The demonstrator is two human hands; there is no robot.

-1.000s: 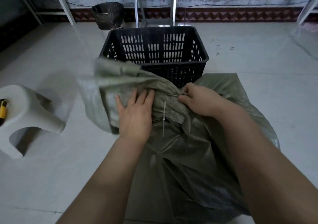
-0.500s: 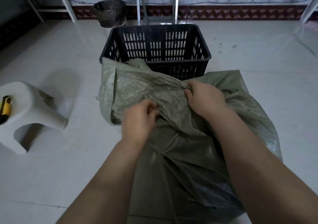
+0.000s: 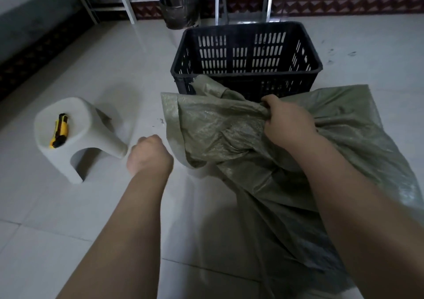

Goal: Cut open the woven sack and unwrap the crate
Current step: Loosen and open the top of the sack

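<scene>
The black slotted plastic crate (image 3: 246,53) stands bare on the tiled floor, straight ahead. The green woven sack (image 3: 218,128) lies crumpled in front of it, one corner touching the crate's near wall. My right hand (image 3: 286,122) is shut on a bunched fold of the sack near its top. My left hand (image 3: 148,155) is off the sack, to its left above the floor, with the fingers curled in; I cannot see anything in it.
A white plastic stool (image 3: 75,133) stands at the left with a yellow utility knife (image 3: 59,130) on its seat. A dark bin (image 3: 180,9) and metal frame legs (image 3: 220,0) are by the far wall. Open tiled floor surrounds the crate.
My left hand has let go of the sack and moved left toward the stool. The right hand keeps its grip and the sack has shifted right. The view has turned left.
</scene>
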